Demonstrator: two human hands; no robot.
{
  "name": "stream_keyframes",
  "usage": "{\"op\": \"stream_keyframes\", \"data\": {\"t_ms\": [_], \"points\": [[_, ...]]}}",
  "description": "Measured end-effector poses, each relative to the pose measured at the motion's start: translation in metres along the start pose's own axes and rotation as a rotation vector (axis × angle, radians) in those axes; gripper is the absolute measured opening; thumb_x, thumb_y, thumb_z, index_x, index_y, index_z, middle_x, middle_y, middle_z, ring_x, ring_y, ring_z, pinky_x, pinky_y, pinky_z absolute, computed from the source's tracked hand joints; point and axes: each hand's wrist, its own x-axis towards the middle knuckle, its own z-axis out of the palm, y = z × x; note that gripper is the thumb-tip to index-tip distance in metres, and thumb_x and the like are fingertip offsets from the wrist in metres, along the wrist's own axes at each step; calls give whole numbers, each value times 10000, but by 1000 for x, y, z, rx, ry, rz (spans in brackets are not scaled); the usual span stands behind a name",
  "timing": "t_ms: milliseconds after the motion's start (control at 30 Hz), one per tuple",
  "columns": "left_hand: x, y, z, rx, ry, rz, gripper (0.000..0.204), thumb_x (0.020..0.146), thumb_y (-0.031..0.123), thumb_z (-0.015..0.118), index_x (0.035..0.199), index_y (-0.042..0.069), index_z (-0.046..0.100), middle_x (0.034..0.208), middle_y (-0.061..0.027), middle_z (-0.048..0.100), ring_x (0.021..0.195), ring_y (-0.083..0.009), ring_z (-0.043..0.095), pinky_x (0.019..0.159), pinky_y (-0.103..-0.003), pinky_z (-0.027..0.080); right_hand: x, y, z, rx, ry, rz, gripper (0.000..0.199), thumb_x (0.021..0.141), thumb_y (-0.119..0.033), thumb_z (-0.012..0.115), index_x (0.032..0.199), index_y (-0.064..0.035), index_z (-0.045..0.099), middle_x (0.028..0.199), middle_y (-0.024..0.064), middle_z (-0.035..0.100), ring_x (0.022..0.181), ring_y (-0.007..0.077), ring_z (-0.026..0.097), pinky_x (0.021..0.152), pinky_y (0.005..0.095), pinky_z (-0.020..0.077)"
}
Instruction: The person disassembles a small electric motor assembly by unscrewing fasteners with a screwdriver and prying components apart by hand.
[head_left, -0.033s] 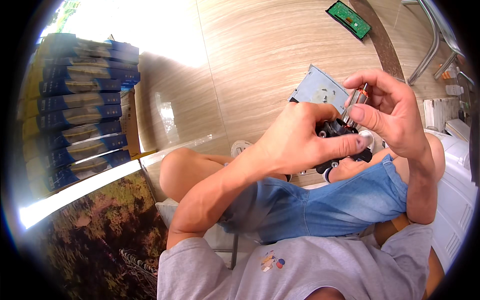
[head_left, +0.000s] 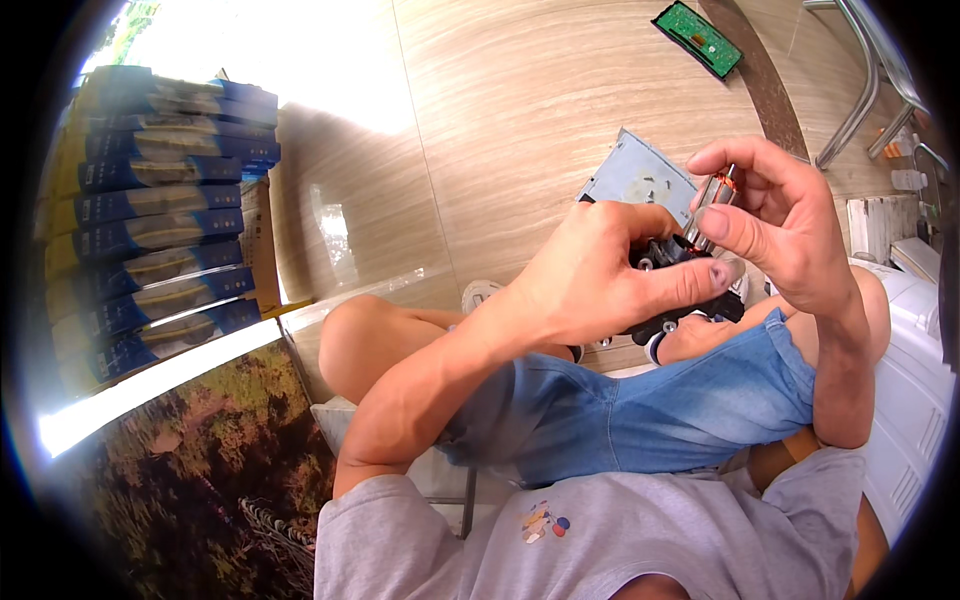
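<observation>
My left hand [head_left: 610, 275] is closed around a black motor housing [head_left: 668, 318] with several small metal fittings on it, held above my knees. Between the thumb and fingers of my right hand [head_left: 775, 225] is a motor armature [head_left: 716, 205], a metal cylinder with copper-coloured windings and a thin shaft pointing up. The armature's lower end is at the round opening of the housing; how far it sits inside cannot be made out. Part of the housing is hidden by my left hand.
Beyond my hands, a grey flat panel [head_left: 635, 180] with small dark pieces on it lies on the tiled floor. A green circuit board [head_left: 697, 40] lies farther off. Stacked blue boxes [head_left: 165, 215] stand at left, metal chair legs [head_left: 850, 90] at far right, a white plastic unit [head_left: 910, 370] at right.
My left thumb and the housing have shifted very slightly upward in the picture. The right hand keeps its hold on the armature.
</observation>
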Motion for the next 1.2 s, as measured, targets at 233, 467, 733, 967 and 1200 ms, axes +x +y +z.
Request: {"op": "stream_keyframes", "data": {"t_ms": [233,467,733,967,1200], "points": [[-9,4,-8,-321,-72,-49,583,940,476,655,1203,-44,637,962,-97,687,879,-140,636,756,-297,518,1,-2,4,53,97,12,328,905,-159,766,1142,18,625,847,14,628,750,56,598,646,203,482],[-4,-4,-16,-811,43,-47,562,941,328,625,1386,9,498,1193,-152,635,1039,-242,650,777,-383,570,-2,-5,-9,189,291,15,319,931,-198,735,1129,-1,581,901,57,656,768,100,645,662,237,524],[9,-15,-7,-1015,264,89,555,993,303,631,1425,28,418,1159,-91,603,971,-160,670,744,-360,613,-5,-3,-2,166,322,-40,334,923,-157,738,1154,12,567,1005,86,657,835,115,667,719,257,558],[11,-27,-6,-980,277,-22,505,1013,378,587,1390,60,480,1190,-59,615,1047,-160,631,855,-376,555,-6,3,-5,50,263,50,278,927,-119,728,1136,31,622,914,61,680,738,99,659,675,232,539],[12,-25,-6,-1015,297,-23,453,1008,320,605,1361,57,498,1116,-40,638,943,-119,656,734,-304,571,-6,1,-10,15,256,62,275,935,-131,720,1141,28,631,921,61,693,752,81,643,677,223,531]]}}
